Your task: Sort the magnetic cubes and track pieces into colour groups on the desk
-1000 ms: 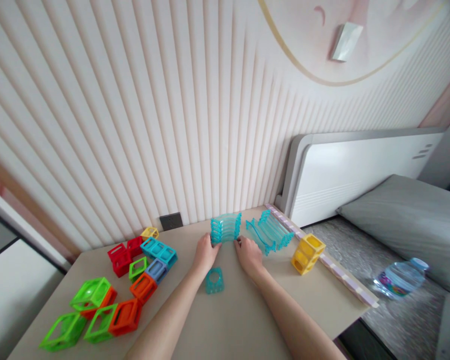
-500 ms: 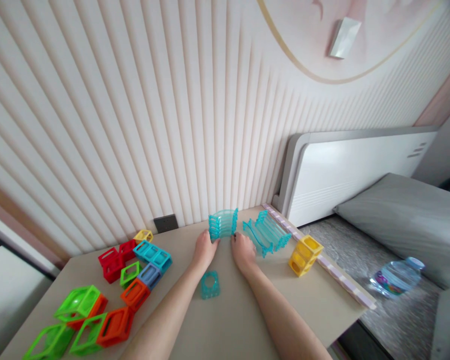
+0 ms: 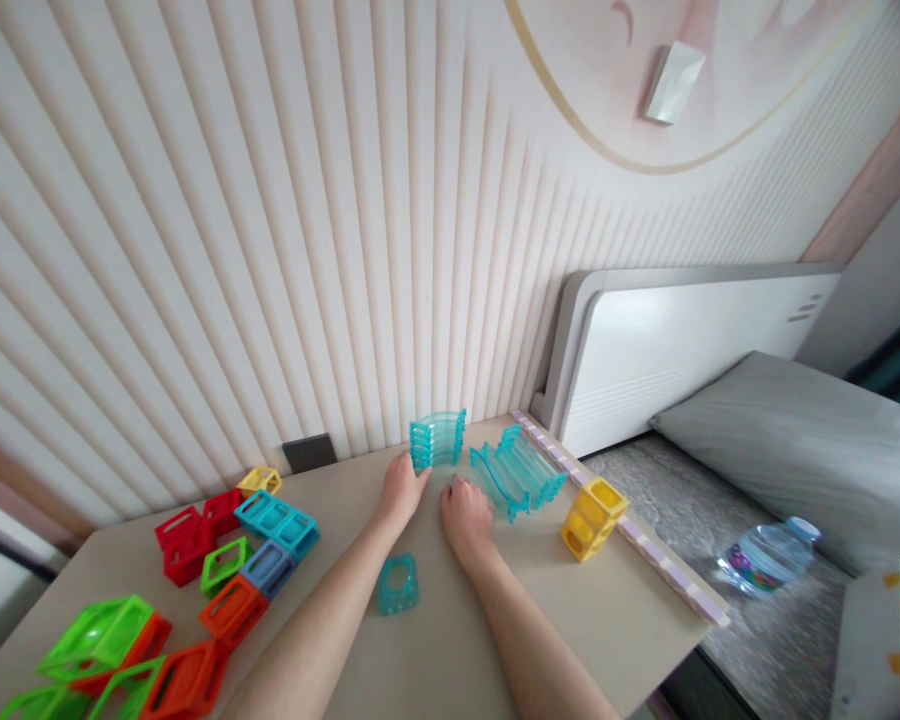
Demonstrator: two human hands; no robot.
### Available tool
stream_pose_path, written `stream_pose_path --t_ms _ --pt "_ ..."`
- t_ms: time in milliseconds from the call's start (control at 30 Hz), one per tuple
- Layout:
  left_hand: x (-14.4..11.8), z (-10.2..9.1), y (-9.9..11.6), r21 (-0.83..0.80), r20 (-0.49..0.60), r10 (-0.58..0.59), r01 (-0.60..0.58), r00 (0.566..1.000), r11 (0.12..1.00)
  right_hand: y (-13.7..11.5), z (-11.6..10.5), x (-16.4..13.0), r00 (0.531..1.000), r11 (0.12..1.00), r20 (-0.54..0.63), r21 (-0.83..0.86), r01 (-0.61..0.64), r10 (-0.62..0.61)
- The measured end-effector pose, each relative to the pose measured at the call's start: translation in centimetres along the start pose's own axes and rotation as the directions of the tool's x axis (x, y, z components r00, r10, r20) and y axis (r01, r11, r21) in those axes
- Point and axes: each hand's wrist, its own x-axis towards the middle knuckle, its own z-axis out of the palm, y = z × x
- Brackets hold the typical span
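A stack of curved teal clear pieces (image 3: 436, 440) stands on edge near the back of the beige table (image 3: 450, 650), by the ribbed wall. My left hand (image 3: 400, 490) lies on the table with its fingertips touching the stack's lower left end. My right hand (image 3: 463, 515) rests on the table just in front of the stack, a little apart from it, fingers bent and holding nothing. A flat teal square tile with a round hole (image 3: 397, 584) lies between my forearms.
Teal ramp pieces (image 3: 517, 468) and a yellow block (image 3: 592, 517) sit to the right, near the table's edge strip (image 3: 645, 555). Red, blue, green and orange frame blocks (image 3: 232, 560) crowd the left. A wall socket (image 3: 307, 452) is behind. A water bottle (image 3: 765, 555) lies on the bed.
My right hand has drawn back from the right end of the teal stack towards me. The left hand stays at the stack's left end. The view has shifted a little.
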Motion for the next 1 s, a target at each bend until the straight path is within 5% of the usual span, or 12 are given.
stream_pose_path --t_ms 1000 --pt "6.3 4.3 4.1 0.014 0.072 0.043 -0.044 0.997 0.999 -0.1 0.5 0.8 0.998 0.995 0.041 0.088 0.053 -0.057"
